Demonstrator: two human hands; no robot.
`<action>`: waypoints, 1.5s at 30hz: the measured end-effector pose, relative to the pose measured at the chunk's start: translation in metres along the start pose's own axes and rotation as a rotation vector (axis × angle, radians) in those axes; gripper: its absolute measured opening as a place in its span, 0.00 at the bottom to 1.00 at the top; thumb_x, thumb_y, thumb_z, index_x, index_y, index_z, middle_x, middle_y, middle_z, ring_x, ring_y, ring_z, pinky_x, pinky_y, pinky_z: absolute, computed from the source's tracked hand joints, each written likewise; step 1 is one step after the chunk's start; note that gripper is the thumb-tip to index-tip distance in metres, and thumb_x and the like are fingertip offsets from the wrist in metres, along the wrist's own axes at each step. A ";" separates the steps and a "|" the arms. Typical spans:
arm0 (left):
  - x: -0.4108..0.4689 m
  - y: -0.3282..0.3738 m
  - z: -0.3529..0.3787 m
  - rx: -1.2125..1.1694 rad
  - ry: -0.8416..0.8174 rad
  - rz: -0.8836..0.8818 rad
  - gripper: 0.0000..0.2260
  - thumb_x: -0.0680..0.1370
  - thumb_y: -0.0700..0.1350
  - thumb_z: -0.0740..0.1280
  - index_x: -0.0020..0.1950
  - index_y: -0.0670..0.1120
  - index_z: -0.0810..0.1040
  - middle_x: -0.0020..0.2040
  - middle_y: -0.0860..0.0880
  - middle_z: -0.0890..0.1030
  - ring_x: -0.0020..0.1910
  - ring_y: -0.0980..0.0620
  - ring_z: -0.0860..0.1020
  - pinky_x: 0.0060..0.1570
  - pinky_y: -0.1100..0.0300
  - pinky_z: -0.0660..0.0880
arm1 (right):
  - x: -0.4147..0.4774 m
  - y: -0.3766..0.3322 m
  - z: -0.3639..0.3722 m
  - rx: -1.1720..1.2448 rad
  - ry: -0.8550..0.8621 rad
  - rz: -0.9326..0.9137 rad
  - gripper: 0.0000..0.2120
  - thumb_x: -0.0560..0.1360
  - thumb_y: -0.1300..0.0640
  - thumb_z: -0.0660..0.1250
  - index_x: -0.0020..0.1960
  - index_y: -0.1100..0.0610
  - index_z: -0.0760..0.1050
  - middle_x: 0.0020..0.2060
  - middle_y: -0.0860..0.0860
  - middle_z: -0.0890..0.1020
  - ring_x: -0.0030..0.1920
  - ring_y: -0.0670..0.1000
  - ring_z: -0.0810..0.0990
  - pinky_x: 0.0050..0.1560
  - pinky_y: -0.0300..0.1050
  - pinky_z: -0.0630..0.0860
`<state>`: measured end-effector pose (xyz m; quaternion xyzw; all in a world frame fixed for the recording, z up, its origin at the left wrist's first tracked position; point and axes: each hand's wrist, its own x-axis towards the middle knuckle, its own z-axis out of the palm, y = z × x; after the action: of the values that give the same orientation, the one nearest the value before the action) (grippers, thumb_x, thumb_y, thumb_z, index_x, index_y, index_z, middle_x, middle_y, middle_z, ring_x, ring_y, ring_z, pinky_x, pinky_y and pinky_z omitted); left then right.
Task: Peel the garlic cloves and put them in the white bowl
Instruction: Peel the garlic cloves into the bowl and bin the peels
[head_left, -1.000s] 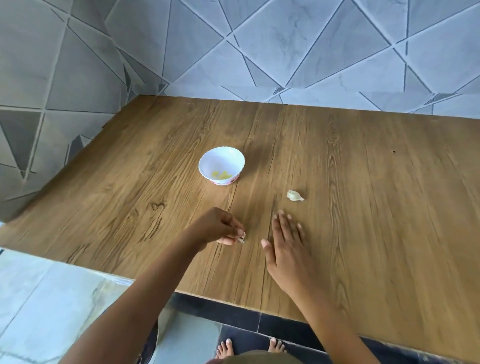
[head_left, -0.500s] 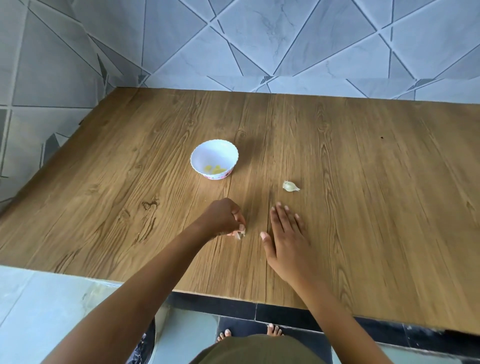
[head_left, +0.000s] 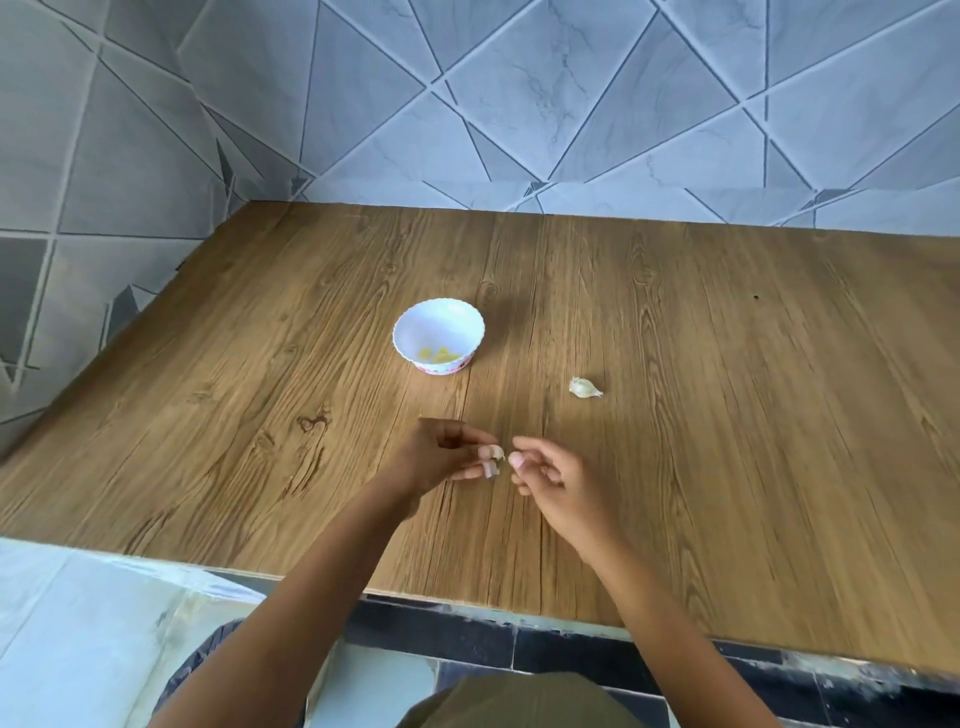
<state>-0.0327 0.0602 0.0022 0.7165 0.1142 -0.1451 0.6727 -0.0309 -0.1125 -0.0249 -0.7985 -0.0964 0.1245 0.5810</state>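
A small white bowl (head_left: 439, 332) with a scalloped rim stands on the wooden table; a few yellowish peeled cloves lie in its bottom. An unpeeled garlic clove (head_left: 585, 387) lies on the table to the right of the bowl. My left hand (head_left: 441, 457) pinches another small garlic clove (head_left: 497, 453) at its fingertips, just above the table. My right hand (head_left: 556, 480) is raised beside it, fingers curled, its fingertips a little to the right of that clove, holding nothing.
The wooden table (head_left: 727, 415) runs to tiled walls at the back and left. Its front edge (head_left: 467, 608) is close to my body, with tiled floor below.
My right hand has lifted off the table and curled its fingers toward the clove in my left hand. The left hand has stayed in about the same spot.
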 end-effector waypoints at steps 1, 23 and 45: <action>0.000 0.000 0.000 -0.036 0.002 0.004 0.05 0.74 0.36 0.70 0.49 0.38 0.81 0.40 0.42 0.83 0.40 0.52 0.83 0.41 0.66 0.79 | 0.003 -0.003 0.001 0.118 -0.034 0.063 0.11 0.77 0.57 0.64 0.57 0.60 0.77 0.44 0.50 0.82 0.41 0.43 0.81 0.42 0.35 0.78; 0.002 0.000 0.014 0.486 0.162 0.403 0.01 0.73 0.34 0.70 0.43 0.38 0.82 0.36 0.44 0.83 0.34 0.56 0.79 0.38 0.66 0.76 | 0.019 -0.026 0.006 0.273 -0.154 0.378 0.12 0.81 0.55 0.56 0.42 0.55 0.72 0.28 0.46 0.69 0.25 0.41 0.64 0.23 0.31 0.60; 0.007 0.008 0.003 0.544 -0.031 0.522 0.05 0.73 0.38 0.72 0.39 0.40 0.78 0.33 0.55 0.77 0.32 0.63 0.74 0.35 0.72 0.67 | 0.023 -0.024 -0.006 0.386 -0.163 0.463 0.16 0.81 0.51 0.56 0.36 0.55 0.66 0.22 0.45 0.66 0.21 0.41 0.61 0.20 0.33 0.56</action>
<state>-0.0234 0.0563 0.0067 0.8716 -0.1253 -0.0045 0.4739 -0.0079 -0.1035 -0.0025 -0.6616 0.0671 0.3329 0.6685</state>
